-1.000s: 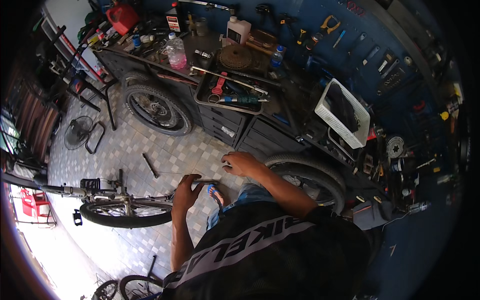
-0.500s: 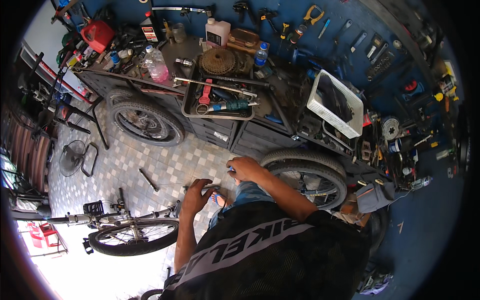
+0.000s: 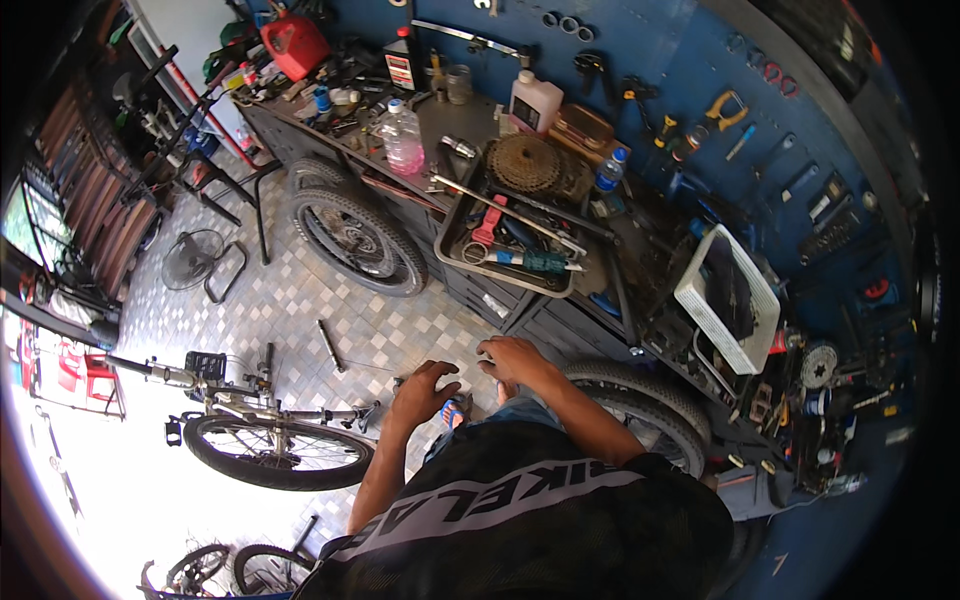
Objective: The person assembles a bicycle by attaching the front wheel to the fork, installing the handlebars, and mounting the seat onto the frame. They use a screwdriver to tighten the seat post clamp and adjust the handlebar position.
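My left hand (image 3: 425, 393) hovers over the tiled floor with curved fingers apart and nothing visible in it. My right hand (image 3: 517, 362) is just to its right, fingers bent loosely and apart, also with nothing visible in it. Below the hands show my feet, one in a blue and orange sandal (image 3: 455, 411). Nearest on the left is a bicycle (image 3: 280, 452) lying low, with a black-tyred wheel. A metal tube-like tool (image 3: 330, 345) lies on the floor beyond the left hand. Bicycle wheels (image 3: 640, 415) lean by my right forearm.
Ahead runs a dark workbench with a metal tray of tools (image 3: 520, 283), a rusty cassette (image 3: 525, 165), a bottle of pink liquid (image 3: 403, 140) and a white basket (image 3: 730, 300). More wheels (image 3: 360, 240) lean against it. A fan (image 3: 190, 262) stands at the left.
The view has swung left, so the bench appears shifted right. My hands have come closer together, and the right hand's fingers have loosened.
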Action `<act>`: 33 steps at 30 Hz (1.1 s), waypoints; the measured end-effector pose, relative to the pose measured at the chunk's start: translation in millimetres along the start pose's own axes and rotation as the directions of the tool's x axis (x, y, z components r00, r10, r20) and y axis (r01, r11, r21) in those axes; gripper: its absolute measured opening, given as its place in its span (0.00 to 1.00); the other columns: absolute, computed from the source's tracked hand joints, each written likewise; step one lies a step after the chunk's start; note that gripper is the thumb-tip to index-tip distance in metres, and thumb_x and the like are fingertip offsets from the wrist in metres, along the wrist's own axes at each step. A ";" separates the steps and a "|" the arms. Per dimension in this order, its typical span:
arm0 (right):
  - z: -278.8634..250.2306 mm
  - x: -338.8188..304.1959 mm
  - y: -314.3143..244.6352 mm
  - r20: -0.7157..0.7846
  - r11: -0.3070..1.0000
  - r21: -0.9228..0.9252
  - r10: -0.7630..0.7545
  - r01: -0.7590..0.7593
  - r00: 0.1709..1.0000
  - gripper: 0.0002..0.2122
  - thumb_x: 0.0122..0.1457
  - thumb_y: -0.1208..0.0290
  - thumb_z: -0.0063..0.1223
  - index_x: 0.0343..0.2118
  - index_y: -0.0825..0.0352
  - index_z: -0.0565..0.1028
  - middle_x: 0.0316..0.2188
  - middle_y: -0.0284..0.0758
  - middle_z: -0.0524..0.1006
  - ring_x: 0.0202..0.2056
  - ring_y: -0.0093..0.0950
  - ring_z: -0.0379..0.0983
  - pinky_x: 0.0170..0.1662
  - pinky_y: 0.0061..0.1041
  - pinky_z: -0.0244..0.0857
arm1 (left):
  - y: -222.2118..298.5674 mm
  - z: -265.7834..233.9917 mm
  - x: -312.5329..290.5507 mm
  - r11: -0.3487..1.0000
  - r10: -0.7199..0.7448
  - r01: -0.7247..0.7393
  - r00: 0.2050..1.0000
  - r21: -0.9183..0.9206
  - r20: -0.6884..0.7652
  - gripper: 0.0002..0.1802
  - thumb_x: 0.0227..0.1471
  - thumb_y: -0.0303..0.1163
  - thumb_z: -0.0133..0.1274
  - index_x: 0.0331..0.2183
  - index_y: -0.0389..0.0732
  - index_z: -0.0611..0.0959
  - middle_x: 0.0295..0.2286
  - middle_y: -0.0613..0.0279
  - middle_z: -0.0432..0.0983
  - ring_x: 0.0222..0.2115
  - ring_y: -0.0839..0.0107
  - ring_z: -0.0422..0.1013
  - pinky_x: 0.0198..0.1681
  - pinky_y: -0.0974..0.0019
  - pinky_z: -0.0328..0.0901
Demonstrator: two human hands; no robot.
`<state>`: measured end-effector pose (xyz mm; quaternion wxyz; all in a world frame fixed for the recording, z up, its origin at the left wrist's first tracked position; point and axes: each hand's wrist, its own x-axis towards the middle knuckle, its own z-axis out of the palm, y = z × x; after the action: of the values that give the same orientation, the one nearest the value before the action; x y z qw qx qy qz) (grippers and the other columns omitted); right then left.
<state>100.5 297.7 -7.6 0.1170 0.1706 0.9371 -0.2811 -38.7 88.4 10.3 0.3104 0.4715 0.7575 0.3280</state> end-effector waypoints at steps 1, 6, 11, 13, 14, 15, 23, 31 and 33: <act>0.1 2.8 0.9 0.000 1.000 -0.008 -0.010 0.010 1.000 0.18 0.61 0.57 0.59 0.50 0.61 0.80 0.46 0.39 0.82 0.49 0.42 0.78 0.53 0.41 0.71 | 0.8 1.4 1.5 1.000 0.003 -0.003 1.000 -0.016 -0.009 0.18 0.57 0.36 0.63 0.48 0.40 0.84 0.43 0.49 0.80 0.44 0.51 0.78 0.47 0.55 0.73; 0.3 15.0 2.5 0.003 0.998 0.022 -0.055 0.055 0.998 0.18 0.62 0.57 0.59 0.49 0.63 0.79 0.46 0.42 0.81 0.50 0.43 0.78 0.53 0.42 0.71 | -0.9 2.8 3.8 0.999 -0.001 0.000 1.000 -0.049 -0.016 0.18 0.56 0.36 0.63 0.47 0.41 0.84 0.44 0.50 0.80 0.44 0.50 0.77 0.48 0.54 0.71; -1.0 22.2 -4.4 0.052 0.998 0.044 -0.052 0.050 0.997 0.18 0.62 0.57 0.59 0.49 0.63 0.79 0.46 0.42 0.81 0.50 0.44 0.78 0.53 0.42 0.71 | -10.6 -5.2 0.0 1.000 -0.025 0.025 0.999 -0.013 -0.028 0.18 0.57 0.37 0.62 0.47 0.41 0.84 0.45 0.51 0.80 0.47 0.49 0.76 0.51 0.53 0.70; -0.3 23.3 -6.3 0.073 0.999 0.030 -0.035 0.033 0.997 0.18 0.62 0.57 0.58 0.49 0.63 0.79 0.46 0.41 0.81 0.50 0.43 0.78 0.53 0.41 0.71 | -16.1 -6.9 -1.2 1.000 -0.012 0.012 0.999 -0.010 -0.047 0.18 0.57 0.37 0.62 0.48 0.42 0.83 0.44 0.50 0.79 0.47 0.49 0.76 0.50 0.53 0.70; 0.9 23.9 -8.1 0.058 0.999 0.023 -0.044 0.043 0.997 0.18 0.62 0.57 0.59 0.49 0.62 0.80 0.45 0.41 0.82 0.49 0.42 0.78 0.52 0.41 0.71 | -19.1 -8.0 -3.0 1.000 -0.023 0.023 0.998 -0.012 -0.052 0.18 0.57 0.37 0.62 0.48 0.42 0.83 0.44 0.50 0.79 0.46 0.49 0.76 0.50 0.53 0.70; 2.8 23.7 -8.8 0.042 0.999 0.016 -0.052 0.051 0.998 0.18 0.61 0.57 0.60 0.49 0.61 0.80 0.44 0.40 0.82 0.48 0.41 0.79 0.52 0.40 0.72 | -20.6 -8.9 -4.1 0.999 -0.033 0.032 0.998 -0.015 -0.055 0.18 0.57 0.37 0.62 0.48 0.42 0.83 0.43 0.50 0.79 0.46 0.49 0.76 0.49 0.53 0.71; 13.4 23.1 -21.8 0.053 0.996 0.047 -0.083 0.080 0.995 0.17 0.61 0.59 0.60 0.48 0.62 0.80 0.42 0.40 0.82 0.46 0.41 0.79 0.50 0.39 0.72 | -32.2 -10.6 -19.5 1.000 -0.021 0.021 0.999 -0.012 -0.030 0.19 0.58 0.37 0.62 0.49 0.43 0.83 0.43 0.48 0.79 0.45 0.50 0.78 0.48 0.52 0.72; 31.7 19.6 -33.5 0.049 0.994 0.009 -0.110 0.110 0.993 0.17 0.60 0.59 0.60 0.48 0.62 0.80 0.41 0.40 0.83 0.45 0.41 0.80 0.49 0.39 0.72 | -36.2 -13.2 -38.7 1.000 -0.001 0.001 0.999 0.001 -0.045 0.19 0.57 0.38 0.63 0.49 0.44 0.82 0.43 0.49 0.79 0.45 0.47 0.77 0.49 0.52 0.71; 38.3 20.2 -38.6 0.068 0.994 0.018 -0.110 0.109 0.992 0.17 0.60 0.59 0.60 0.48 0.63 0.80 0.41 0.40 0.83 0.46 0.41 0.80 0.49 0.39 0.72 | -33.9 -18.4 -46.1 0.999 -0.003 0.005 0.998 0.033 -0.060 0.19 0.57 0.38 0.62 0.49 0.44 0.82 0.43 0.49 0.79 0.45 0.47 0.77 0.49 0.52 0.71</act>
<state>71.9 250.8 -26.3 0.1323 0.1103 0.9384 -0.2996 -53.6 30.8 1.8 0.2802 0.4648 0.7729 0.3289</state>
